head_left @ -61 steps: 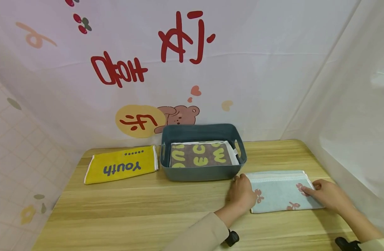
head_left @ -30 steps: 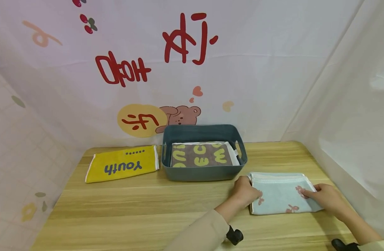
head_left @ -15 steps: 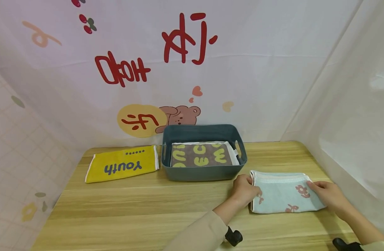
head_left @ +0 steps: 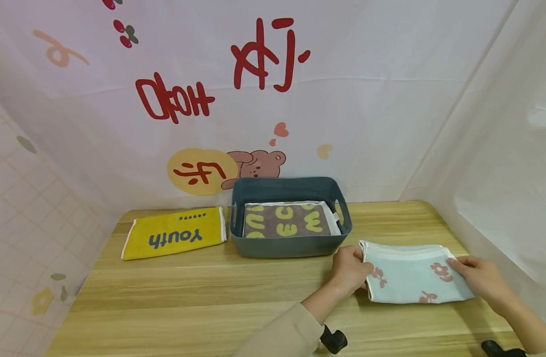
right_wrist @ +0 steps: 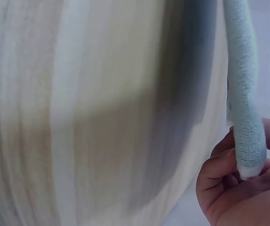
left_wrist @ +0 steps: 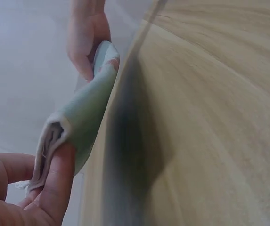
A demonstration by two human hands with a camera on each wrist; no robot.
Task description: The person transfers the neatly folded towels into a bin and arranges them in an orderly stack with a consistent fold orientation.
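A folded pale blue towel (head_left: 411, 275) with pink flowers and a white hem is held between both hands at the right of the table. My left hand (head_left: 349, 270) pinches its left end, thumb on the upper face. On the opposite end, my right hand (head_left: 480, 277) has its thumb on top and fingers beneath. Seen from the left wrist, the towel (left_wrist: 85, 110) shows several stacked layers at its end, lifted off the wood, with a shadow below. In the right wrist view the towel's rounded fold (right_wrist: 248, 117) sits between thumb and curled fingers.
A blue-grey basket (head_left: 290, 246) with side handles stands at the back middle, a folded brown towel (head_left: 295, 220) with yellow-green letters inside. Left of it lies a folded yellow towel (head_left: 174, 235) on the wooden table (head_left: 201, 307). White printed curtains (head_left: 366, 124) close off the back and sides.
The pale blue towel has risen off the table and shifted slightly right, both hands moving with it. The left hand's fingers have gone under its left end. Basket and yellow towel stay put.
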